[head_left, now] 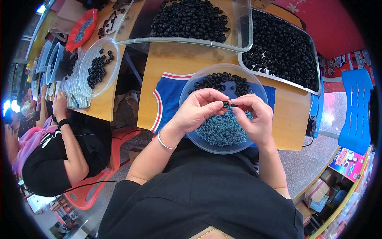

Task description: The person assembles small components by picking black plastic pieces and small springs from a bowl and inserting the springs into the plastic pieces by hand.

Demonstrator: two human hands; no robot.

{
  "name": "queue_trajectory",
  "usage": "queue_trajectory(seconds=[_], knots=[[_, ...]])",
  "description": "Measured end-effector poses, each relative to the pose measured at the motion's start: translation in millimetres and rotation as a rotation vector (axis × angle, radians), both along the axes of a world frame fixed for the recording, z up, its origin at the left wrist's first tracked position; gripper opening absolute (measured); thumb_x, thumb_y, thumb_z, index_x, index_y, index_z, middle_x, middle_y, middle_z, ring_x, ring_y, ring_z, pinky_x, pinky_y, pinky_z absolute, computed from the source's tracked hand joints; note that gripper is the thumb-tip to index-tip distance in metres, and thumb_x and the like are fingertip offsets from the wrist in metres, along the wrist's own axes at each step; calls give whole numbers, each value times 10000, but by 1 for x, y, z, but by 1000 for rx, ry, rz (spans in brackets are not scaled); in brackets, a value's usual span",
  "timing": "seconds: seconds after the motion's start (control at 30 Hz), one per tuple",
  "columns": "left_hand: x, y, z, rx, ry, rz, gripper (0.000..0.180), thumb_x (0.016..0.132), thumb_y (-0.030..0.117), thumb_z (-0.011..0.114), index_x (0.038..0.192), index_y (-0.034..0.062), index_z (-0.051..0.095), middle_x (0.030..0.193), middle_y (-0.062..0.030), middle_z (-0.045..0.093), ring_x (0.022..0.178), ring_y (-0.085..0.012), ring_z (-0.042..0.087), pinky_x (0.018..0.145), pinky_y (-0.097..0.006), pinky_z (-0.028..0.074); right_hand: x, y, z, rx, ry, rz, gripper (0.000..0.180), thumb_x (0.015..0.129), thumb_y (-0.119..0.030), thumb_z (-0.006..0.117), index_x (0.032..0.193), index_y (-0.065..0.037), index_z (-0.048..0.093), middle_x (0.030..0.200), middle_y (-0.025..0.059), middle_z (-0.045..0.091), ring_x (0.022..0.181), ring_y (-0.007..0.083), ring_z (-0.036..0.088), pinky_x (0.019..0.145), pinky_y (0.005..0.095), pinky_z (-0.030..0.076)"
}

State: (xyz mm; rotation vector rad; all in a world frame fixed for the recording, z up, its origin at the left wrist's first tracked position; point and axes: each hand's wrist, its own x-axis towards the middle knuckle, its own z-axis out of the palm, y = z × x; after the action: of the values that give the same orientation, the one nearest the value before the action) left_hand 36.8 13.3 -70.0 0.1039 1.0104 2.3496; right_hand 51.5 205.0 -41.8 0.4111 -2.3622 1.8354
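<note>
My left hand point(201, 108) pinches a small black bead-like piece point(225, 104) with a round hole between thumb and fingertips. Close against it, my right hand point(254, 115) is closed in a pinch at the piece's right side. A small dark tip shows at those fingers, too small to name. Both hands are above a clear round plastic bowl point(184, 97). Black hollow round pieces point(218, 81) fill the bowl's far part, and a heap of small teal pieces point(223, 133) lies in its near part. A blue cloth with red and white trim point(169, 95) is under the bowl.
Beyond the bowl stand a large clear bin point(187, 43) and a white-rimmed tray point(274, 77), both heaped with black pieces. A blue plastic chair point(356, 107) is at the right. On the left, a co-worker point(59, 155) sits at another table with a clear bowl point(105, 85).
</note>
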Motion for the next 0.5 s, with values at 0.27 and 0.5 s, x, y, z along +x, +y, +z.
queue_trajectory(seconds=[0.27,0.5], knots=[[1,1,-1,52,-5,-2,169,880,58,656,1034,15,600,985,-63,637,897,-132,639,808,-253,539,3,-5,9,162,189,4,207,723,0,761,916,-23,689,827,78,658,665,133,627,569,236,506],[1,1,-1,52,-16,-6,162,877,63,662,1018,18,595,969,-62,640,878,-126,639,793,-250,540,5,-5,13,260,264,-4,200,711,-27,775,891,-32,686,789,71,647,641,154,629,548,257,506]])
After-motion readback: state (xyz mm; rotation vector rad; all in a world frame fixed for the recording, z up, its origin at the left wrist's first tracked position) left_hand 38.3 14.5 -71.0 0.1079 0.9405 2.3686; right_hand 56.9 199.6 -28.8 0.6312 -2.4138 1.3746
